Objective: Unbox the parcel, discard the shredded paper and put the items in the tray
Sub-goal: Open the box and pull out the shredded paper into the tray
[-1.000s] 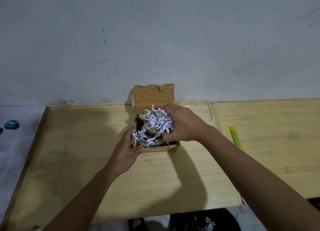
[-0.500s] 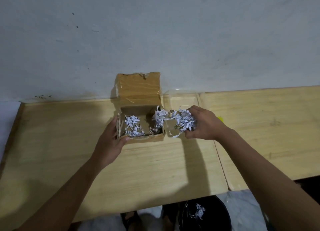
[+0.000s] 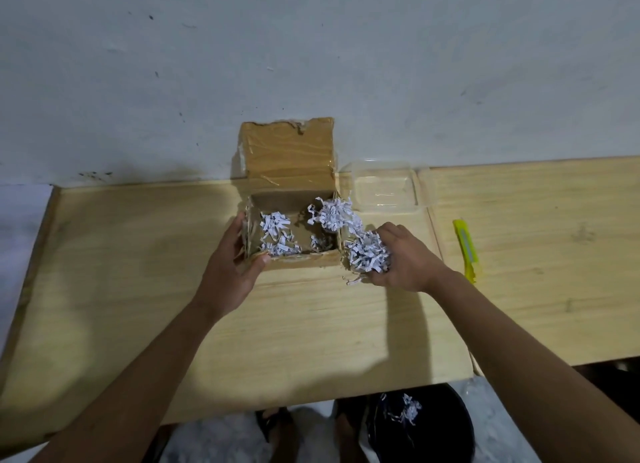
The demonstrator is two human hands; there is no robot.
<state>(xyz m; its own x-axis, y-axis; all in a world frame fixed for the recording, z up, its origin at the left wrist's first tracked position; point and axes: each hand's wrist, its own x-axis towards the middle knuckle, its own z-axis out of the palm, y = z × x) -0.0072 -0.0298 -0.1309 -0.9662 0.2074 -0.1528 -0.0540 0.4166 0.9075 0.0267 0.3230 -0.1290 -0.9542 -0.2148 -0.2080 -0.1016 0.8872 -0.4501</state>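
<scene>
Cardboard box (image 3: 294, 220): brown, taped, lid flap standing up against the wall; you brace its left wall with your left hand (image 3: 230, 265), fingers and thumb clamped on the near corner
Change: half a second ago your right hand (image 3: 403, 258) was lifting a handful over the box rim; now it has cleared the right wall and is nearer the table edge
Right hand: closed around shredded paper (image 3: 367, 254), white crinkled strips, a few trailing loose
Meaning: this load looks bound for the black bin (image 3: 446, 428) below, which already holds shreds
Remaining: two clumps inside the box; no items visible yet
Tray (image 3: 382, 188): clear plastic, shallow, just right of the box, nothing in it
</scene>
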